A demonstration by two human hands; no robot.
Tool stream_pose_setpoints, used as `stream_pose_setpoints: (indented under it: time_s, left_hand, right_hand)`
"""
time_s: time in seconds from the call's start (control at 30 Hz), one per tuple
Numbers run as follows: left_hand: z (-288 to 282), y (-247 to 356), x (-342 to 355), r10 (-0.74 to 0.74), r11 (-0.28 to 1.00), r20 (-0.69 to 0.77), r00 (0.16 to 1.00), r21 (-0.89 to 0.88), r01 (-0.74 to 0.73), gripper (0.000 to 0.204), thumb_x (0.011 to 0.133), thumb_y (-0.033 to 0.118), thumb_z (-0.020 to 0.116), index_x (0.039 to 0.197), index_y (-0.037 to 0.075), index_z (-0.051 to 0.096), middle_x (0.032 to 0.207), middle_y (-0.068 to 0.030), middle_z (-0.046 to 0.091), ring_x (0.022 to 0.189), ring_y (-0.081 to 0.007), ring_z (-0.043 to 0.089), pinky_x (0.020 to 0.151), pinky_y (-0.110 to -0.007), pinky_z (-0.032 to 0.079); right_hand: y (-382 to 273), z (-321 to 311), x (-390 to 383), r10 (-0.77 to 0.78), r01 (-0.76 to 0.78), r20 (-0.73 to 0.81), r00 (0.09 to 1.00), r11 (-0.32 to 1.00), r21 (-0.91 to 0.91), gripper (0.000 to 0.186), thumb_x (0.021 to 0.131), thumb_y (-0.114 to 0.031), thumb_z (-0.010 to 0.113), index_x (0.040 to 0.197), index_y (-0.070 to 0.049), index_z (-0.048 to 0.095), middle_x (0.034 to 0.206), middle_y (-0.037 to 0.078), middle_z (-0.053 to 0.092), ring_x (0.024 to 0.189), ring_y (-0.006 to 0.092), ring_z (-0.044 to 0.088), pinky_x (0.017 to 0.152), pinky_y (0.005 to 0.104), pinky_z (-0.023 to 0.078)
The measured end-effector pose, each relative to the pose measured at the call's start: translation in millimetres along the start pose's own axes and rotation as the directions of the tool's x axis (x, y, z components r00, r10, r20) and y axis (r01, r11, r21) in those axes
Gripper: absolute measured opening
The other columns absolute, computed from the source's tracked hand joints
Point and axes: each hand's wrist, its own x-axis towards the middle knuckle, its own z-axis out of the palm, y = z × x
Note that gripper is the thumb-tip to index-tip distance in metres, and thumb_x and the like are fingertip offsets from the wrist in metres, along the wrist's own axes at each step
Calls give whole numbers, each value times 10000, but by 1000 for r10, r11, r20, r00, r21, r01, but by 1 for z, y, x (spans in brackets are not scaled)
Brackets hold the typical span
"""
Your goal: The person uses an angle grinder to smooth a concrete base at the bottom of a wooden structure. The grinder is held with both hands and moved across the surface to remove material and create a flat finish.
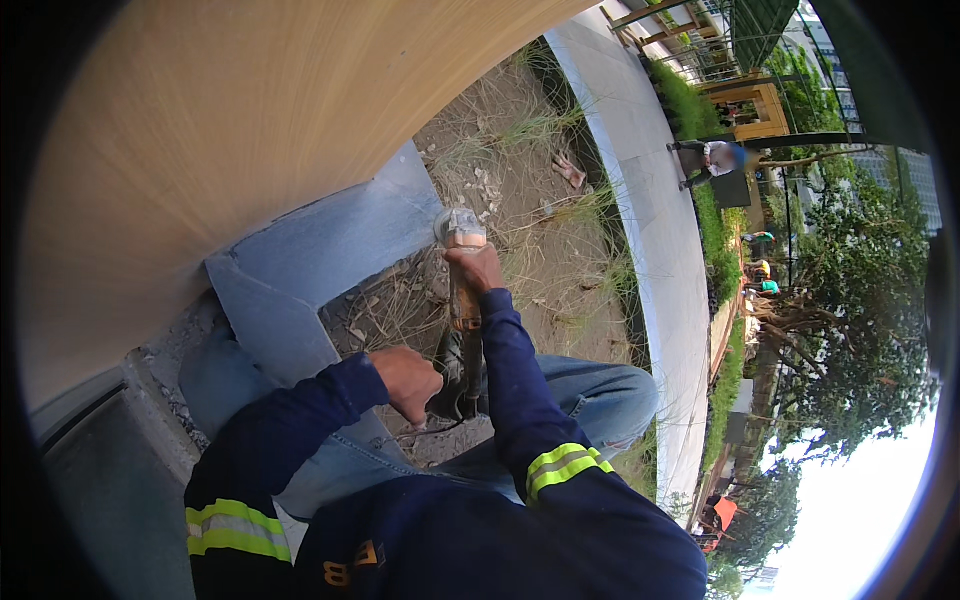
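The right hand (477,268) is wrapped around the front part of a dusty, orange-toned power tool (466,308), shaped like an angle grinder, just behind its pale, rounded head. The left hand (405,382) is lower and to the left, near the tool's dark rear end, its fingers curled; whether it grasps anything cannot be told. A thin cord (440,431) bends just below it.

The tool lies lengthwise between the person's legs, its head right by the end of a grey slab (345,235); whether the two touch is unclear. The slab turns a corner on the left and runs down toward the person. Dark blue sleeves (515,350) with yellow-green and silver bands (565,468) cover both arms, and the knees in faded jeans (605,392) are bent on either side.

Above and to the left, a large wood-grained panel (230,120) adjoins the slab. To the right lies dry soil (550,260) with straggling grass and rubble, bordered by a pale walkway (650,200). Farther off, another person (716,158) in blue headwear is beside green shrubs (718,245), with trees (840,330) beyond.
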Motion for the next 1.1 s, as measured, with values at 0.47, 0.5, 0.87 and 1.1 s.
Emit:
stream_pose_setpoints:
  time_s: [0.47, 0.5, 0.87, 1.1]
  left_hand:
    - [10, -7, -14, -31, 997, -38, 999, -73, 28, 435, 709, 403, 805, 881, 7, 754, 845, -214, 742, 866, -418, 730, 777, -510, 565]
    - [6, -4, -8, 4, 998, -49, 999, -58, -7, 438, 705, 405, 806, 884, 9, 754, 846, -215, 742, 862, -420, 729, 775, -512, 565]
    - [5, -6, -4, -17, 999, -6, 1000, -30, 17, 509, 696, 461, 812, 893, -4, 753, 860, -221, 747, 868, -423, 732, 771, -513, 570]
    - [9, -9, -11, -7, 999, -51, 999, -54, 4, 486, 697, 439, 806, 898, -1, 756, 857, -214, 747, 871, -420, 733, 773, -512, 571]
  right_hand:
    - [-56, 55, -80, -75, 37, 229, 971, 985, 169, 388, 740, -234, 831, 1002, 21, 700, 872, 122, 731, 795, 229, 704, 740, 366, 545]
    - [-32, 44, -61, -81, 42, 179, 980, 976, 212, 335, 742, -213, 827, 952, 29, 728, 837, 103, 735, 744, 199, 696, 687, 351, 539]
    - [-31, 39, -59, -106, 69, 215, 971, 982, 175, 484, 735, -274, 825, 1086, 34, 700, 967, 142, 749, 865, 231, 708, 788, 374, 550]
    - [-32, 69, -91, -97, 47, 242, 965, 978, 205, 377, 773, -206, 835, 1051, 0, 686, 914, 48, 704, 771, 149, 635, 710, 319, 530]
